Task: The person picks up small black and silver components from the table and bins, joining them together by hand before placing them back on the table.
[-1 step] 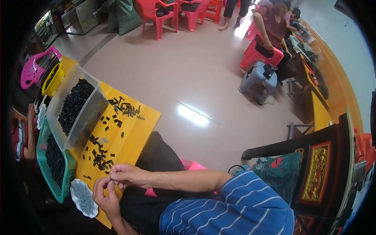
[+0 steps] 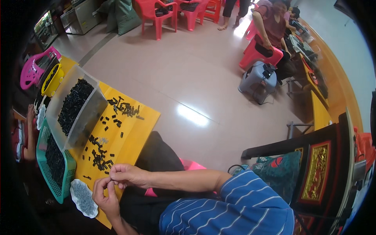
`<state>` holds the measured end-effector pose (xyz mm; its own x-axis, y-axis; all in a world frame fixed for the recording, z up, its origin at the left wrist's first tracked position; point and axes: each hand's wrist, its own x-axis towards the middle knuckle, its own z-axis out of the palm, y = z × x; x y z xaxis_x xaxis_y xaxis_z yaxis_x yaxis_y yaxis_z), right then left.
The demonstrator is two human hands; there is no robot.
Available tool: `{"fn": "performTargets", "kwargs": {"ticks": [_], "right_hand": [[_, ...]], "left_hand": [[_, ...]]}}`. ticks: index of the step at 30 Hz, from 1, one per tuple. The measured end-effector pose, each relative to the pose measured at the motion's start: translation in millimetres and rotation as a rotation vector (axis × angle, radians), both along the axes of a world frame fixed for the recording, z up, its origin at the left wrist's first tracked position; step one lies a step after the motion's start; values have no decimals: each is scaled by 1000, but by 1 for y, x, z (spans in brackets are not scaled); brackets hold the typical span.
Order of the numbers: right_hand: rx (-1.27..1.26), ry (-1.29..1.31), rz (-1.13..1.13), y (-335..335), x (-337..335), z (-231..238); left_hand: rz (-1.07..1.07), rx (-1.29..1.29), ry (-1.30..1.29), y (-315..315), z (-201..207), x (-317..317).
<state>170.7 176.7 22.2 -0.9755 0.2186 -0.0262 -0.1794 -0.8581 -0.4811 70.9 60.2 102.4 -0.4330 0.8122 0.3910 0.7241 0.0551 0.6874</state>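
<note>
My left hand (image 2: 105, 196) and my right hand (image 2: 128, 175) meet at the near edge of the yellow table (image 2: 135, 117), fingertips pinched together. Between them a small dark piece (image 2: 112, 179) just shows; most of it is hidden by the fingers. Beyond my hands lies a loose pile of short black plastic parts (image 2: 101, 161), and a second group of black parts (image 2: 124, 107) is spread near the far corner. Beside my left hand sits a white scalloped dish (image 2: 92, 212) filled with small silvery pieces.
A clear plastic bin (image 2: 84, 117) heaped with black parts stands on the table, with a green basket (image 2: 69, 168) of more to its left. Farther off are a yellow basket (image 2: 58, 80) and a grey stool (image 2: 250, 80). Another person (image 2: 274, 27) sits at the far right.
</note>
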Motion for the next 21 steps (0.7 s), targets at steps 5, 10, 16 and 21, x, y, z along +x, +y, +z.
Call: {"fn": "performTargets", "kwargs": {"ticks": [5, 10, 16, 21], "right_hand": [[95, -27, -11, 4, 1, 5], [169, -66, 71, -11, -8, 18], [154, -159, 52, 16, 24, 29], [99, -94, 93, 9, 13, 26]], "left_hand": [[17, 56, -287, -3, -10, -2], [95, 25, -160, -27, 1, -11], [-44, 45, -288, -5, 13, -10], [290, -14, -88, -29, -14, -54]]}}
